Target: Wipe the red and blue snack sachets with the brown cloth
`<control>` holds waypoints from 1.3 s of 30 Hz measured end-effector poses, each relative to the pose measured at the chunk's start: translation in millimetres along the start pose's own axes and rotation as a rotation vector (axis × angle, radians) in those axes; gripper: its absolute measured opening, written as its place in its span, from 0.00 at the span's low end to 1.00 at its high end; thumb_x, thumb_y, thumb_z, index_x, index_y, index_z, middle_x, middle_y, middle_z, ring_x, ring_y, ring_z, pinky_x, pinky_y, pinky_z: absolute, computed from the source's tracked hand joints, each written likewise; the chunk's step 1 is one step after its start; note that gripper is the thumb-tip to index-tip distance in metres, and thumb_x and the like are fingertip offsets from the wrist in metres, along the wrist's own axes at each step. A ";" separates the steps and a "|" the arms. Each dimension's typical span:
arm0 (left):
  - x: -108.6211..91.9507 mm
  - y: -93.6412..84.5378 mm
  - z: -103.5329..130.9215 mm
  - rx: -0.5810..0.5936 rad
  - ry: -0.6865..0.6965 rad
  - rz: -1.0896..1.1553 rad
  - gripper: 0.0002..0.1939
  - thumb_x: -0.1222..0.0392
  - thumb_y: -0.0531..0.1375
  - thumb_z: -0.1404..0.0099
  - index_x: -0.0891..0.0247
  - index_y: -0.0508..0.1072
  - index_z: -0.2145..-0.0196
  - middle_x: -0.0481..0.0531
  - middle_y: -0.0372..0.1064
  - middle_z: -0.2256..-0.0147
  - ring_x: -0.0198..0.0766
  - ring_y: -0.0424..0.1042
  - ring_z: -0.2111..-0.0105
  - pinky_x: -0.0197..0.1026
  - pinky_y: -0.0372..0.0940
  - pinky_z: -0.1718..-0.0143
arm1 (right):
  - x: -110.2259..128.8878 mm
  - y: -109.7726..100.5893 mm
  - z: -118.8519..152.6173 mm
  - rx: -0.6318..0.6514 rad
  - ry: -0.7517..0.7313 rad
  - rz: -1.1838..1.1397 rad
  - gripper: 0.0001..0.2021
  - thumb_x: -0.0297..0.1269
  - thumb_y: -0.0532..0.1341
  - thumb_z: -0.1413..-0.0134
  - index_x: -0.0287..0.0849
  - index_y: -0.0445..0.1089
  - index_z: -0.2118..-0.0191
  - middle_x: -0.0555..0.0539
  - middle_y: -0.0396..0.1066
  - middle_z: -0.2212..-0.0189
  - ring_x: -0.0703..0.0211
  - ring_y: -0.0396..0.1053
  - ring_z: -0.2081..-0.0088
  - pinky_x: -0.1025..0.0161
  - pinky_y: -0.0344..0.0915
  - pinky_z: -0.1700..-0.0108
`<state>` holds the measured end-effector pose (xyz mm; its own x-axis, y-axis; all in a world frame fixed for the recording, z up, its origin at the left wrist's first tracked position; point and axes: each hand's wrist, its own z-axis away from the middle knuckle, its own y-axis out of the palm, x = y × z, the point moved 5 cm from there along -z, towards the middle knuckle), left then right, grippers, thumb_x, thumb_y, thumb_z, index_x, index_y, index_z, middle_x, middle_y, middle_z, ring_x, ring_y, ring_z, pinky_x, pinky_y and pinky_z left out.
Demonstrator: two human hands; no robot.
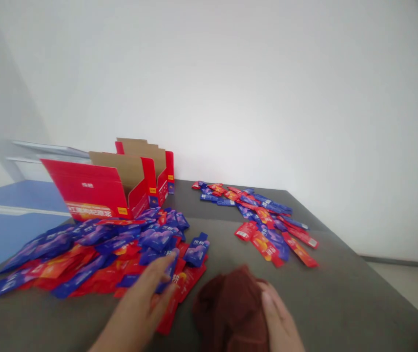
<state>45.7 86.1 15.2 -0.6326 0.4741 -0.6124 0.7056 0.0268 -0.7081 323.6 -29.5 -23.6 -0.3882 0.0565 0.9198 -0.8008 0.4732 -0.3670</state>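
**Ana:** Head view first: where are the two hands?

**Ben:** Both are low in the frame, over a grey bench (341,293). The left hand (141,305) reaches into the near edge of a big heap of packets (95,254), blue and red ones mixed together. Its fingers (165,266) are stretched out fairly flat and lie on a blue packet and the red one under it. They press on top rather than close around anything.

**Ana:** And the right?

**Ben:** The right hand (280,318) rests against a crumpled dark red cloth (231,310) that sits on the bench just right of the heap. The thumb lies along the cloth's side. I cannot tell whether the other fingers grip it, since they are cut off at the bottom edge.

**Ana:** What else is on the bench?

**Ben:** A second, smaller scatter of packets (263,220) lies farther back and to the right, well apart from the heap. Behind the heap stand two open red cartons (121,183) with their cardboard flaps up, one behind the other, close to the white wall (231,73).
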 end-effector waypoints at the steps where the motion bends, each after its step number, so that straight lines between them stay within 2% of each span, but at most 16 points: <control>1: -16.9 31.3 12.0 0.073 0.150 0.007 0.27 0.52 0.55 0.32 0.50 0.60 0.37 0.53 0.60 0.36 0.47 0.63 0.40 0.42 0.63 0.43 | 4.6 14.3 -3.5 0.079 -0.029 -0.075 0.26 0.57 0.52 0.39 0.44 0.74 0.50 0.45 0.70 0.43 0.50 0.65 0.40 0.56 0.61 0.39; 3: -45.8 87.5 34.7 0.076 0.514 -0.054 0.34 0.48 0.60 0.37 0.53 0.58 0.35 0.58 0.50 0.33 0.53 0.60 0.38 0.46 0.66 0.46 | 10.0 36.3 -12.5 0.190 -0.073 -0.106 0.25 0.54 0.51 0.37 0.45 0.70 0.44 0.45 0.70 0.43 0.55 0.68 0.43 0.59 0.64 0.42; 4: -52.0 109.5 41.8 -0.031 0.587 -0.168 0.32 0.51 0.61 0.37 0.49 0.60 0.36 0.57 0.55 0.34 0.53 0.63 0.40 0.50 0.67 0.47 | 9.9 39.4 -20.6 0.178 -0.096 -0.051 0.24 0.52 0.50 0.36 0.44 0.69 0.44 0.44 0.72 0.45 0.55 0.70 0.45 0.59 0.67 0.44; 6: -57.9 147.3 50.3 -0.131 0.675 -0.338 0.30 0.57 0.63 0.38 0.40 0.64 0.40 0.51 0.67 0.41 0.53 0.70 0.47 0.51 0.71 0.54 | 3.9 27.5 -46.2 0.041 -0.134 0.164 0.21 0.48 0.51 0.36 0.42 0.70 0.46 0.41 0.75 0.50 0.52 0.74 0.50 0.56 0.70 0.49; 9: -59.2 172.9 53.6 -0.149 0.742 -0.455 0.27 0.55 0.65 0.40 0.38 0.68 0.44 0.47 0.72 0.46 0.53 0.73 0.53 0.51 0.72 0.59 | -16.7 -8.8 -98.1 -0.096 -0.141 0.428 0.18 0.39 0.56 0.39 0.38 0.70 0.48 0.36 0.68 0.44 0.44 0.64 0.41 0.45 0.58 0.39; 10: -59.2 173.7 53.4 -0.149 0.754 -0.471 0.26 0.53 0.64 0.40 0.40 0.69 0.44 0.48 0.72 0.46 0.53 0.72 0.53 0.50 0.71 0.59 | -24.7 -20.1 -114.3 -0.116 -0.137 0.514 0.18 0.36 0.58 0.41 0.35 0.69 0.47 0.33 0.64 0.41 0.41 0.59 0.38 0.43 0.54 0.37; 12: -59.2 168.7 52.1 -0.154 0.753 -0.472 0.25 0.51 0.64 0.40 0.42 0.70 0.45 0.48 0.72 0.46 0.52 0.72 0.52 0.50 0.70 0.57 | -39.6 -33.5 -137.6 -0.103 -0.138 0.663 0.19 0.32 0.62 0.43 0.35 0.68 0.46 0.34 0.62 0.39 0.41 0.57 0.37 0.41 0.53 0.37; 15: -61.7 159.1 50.5 -0.158 0.748 -0.454 0.24 0.50 0.65 0.41 0.43 0.71 0.47 0.47 0.73 0.47 0.51 0.72 0.53 0.49 0.69 0.57 | -53.7 -32.4 -142.7 -0.036 -0.152 0.838 0.17 0.36 0.63 0.41 0.39 0.68 0.47 0.41 0.68 0.45 0.48 0.66 0.44 0.43 0.62 0.43; 17: -64.6 155.7 50.6 -0.125 0.736 -0.433 0.27 0.46 0.66 0.44 0.45 0.71 0.47 0.49 0.73 0.47 0.52 0.71 0.52 0.50 0.69 0.57 | -56.9 -25.7 -130.0 0.004 -0.167 0.928 0.16 0.37 0.61 0.39 0.39 0.68 0.47 0.42 0.71 0.49 0.51 0.70 0.49 0.47 0.66 0.47; 19: -67.5 153.8 51.4 -0.077 0.712 -0.398 0.32 0.44 0.67 0.48 0.48 0.71 0.45 0.52 0.71 0.45 0.56 0.70 0.50 0.53 0.70 0.57 | -57.1 -21.2 -112.2 0.032 -0.186 0.999 0.16 0.30 0.59 0.40 0.37 0.67 0.46 0.40 0.73 0.51 0.51 0.72 0.52 0.51 0.67 0.50; 22: -70.0 151.3 52.9 -0.025 0.661 -0.345 0.36 0.49 0.69 0.51 0.50 0.69 0.44 0.56 0.69 0.43 0.59 0.69 0.48 0.58 0.70 0.56 | -55.8 -23.7 -86.9 0.051 -0.219 1.070 0.23 0.20 0.54 0.46 0.35 0.67 0.44 0.38 0.74 0.50 0.51 0.73 0.52 0.58 0.67 0.51; 24: -70.5 150.2 53.5 0.010 0.628 -0.303 0.36 0.53 0.69 0.51 0.51 0.68 0.43 0.57 0.67 0.42 0.61 0.67 0.47 0.61 0.70 0.55 | -55.3 -30.6 -73.7 0.043 -0.245 1.098 0.24 0.19 0.52 0.47 0.35 0.68 0.45 0.38 0.74 0.49 0.50 0.73 0.50 0.59 0.66 0.50; 29: -73.3 145.2 54.5 0.120 0.519 -0.165 0.31 0.59 0.63 0.43 0.51 0.65 0.41 0.56 0.62 0.38 0.60 0.62 0.41 0.67 0.66 0.49 | -56.0 -49.5 -51.0 -0.018 -0.323 1.121 0.21 0.20 0.50 0.45 0.34 0.71 0.48 0.38 0.75 0.51 0.50 0.74 0.51 0.58 0.68 0.50; 35: -93.4 134.5 44.3 0.235 0.292 -0.034 0.27 0.64 0.58 0.38 0.47 0.67 0.42 0.49 0.59 0.37 0.54 0.55 0.37 0.65 0.56 0.40 | -44.9 -63.1 -34.6 -0.213 -0.419 1.057 0.15 0.28 0.49 0.37 0.38 0.73 0.57 0.40 0.78 0.64 0.49 0.77 0.66 0.58 0.71 0.65; 37: -102.2 136.6 33.8 0.218 0.238 0.001 0.23 0.63 0.59 0.38 0.49 0.70 0.45 0.50 0.62 0.39 0.54 0.56 0.38 0.64 0.52 0.38 | -30.5 -65.9 -27.0 -0.309 -0.476 0.995 0.15 0.32 0.48 0.35 0.37 0.71 0.55 0.38 0.78 0.62 0.48 0.77 0.64 0.56 0.72 0.63; 39: -108.2 141.5 23.2 0.177 0.196 0.023 0.22 0.63 0.58 0.38 0.52 0.71 0.46 0.52 0.63 0.39 0.55 0.56 0.38 0.67 0.47 0.36 | -10.8 -65.8 -16.7 -0.345 -0.572 0.917 0.16 0.34 0.47 0.33 0.40 0.70 0.52 0.39 0.77 0.57 0.51 0.76 0.57 0.56 0.71 0.56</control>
<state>206.6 18.1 -26.9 -0.5309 0.6350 -0.5611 0.6414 -0.1317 -0.7558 388.1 -46.6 -7.2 -0.9860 0.1381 0.0930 0.0266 0.6822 -0.7307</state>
